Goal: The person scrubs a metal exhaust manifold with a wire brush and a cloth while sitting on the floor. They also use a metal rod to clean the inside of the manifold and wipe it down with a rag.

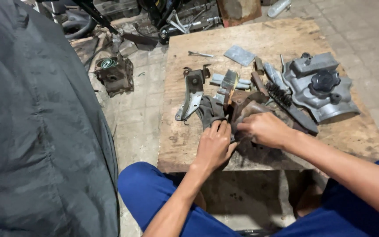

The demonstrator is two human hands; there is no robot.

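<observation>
Left hand: fingers pressed on dark rag | right hand: curled around rusty metal part, near-centre of wooden board | progress: rust remained; cleaning seemingly unfinished | wire brush right, unused.

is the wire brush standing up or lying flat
Lying flat: the wire brush rests lengthwise on the wooden board, bristles up, beside the grey metal cover.

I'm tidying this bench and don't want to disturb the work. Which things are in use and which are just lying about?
In use: left hand on the dark rag; right hand on the rusty part.

Lying about: bracket, wire brush, grey cover, metal plate, bolt, all on the wooden board; rusty block on the floor.
</observation>
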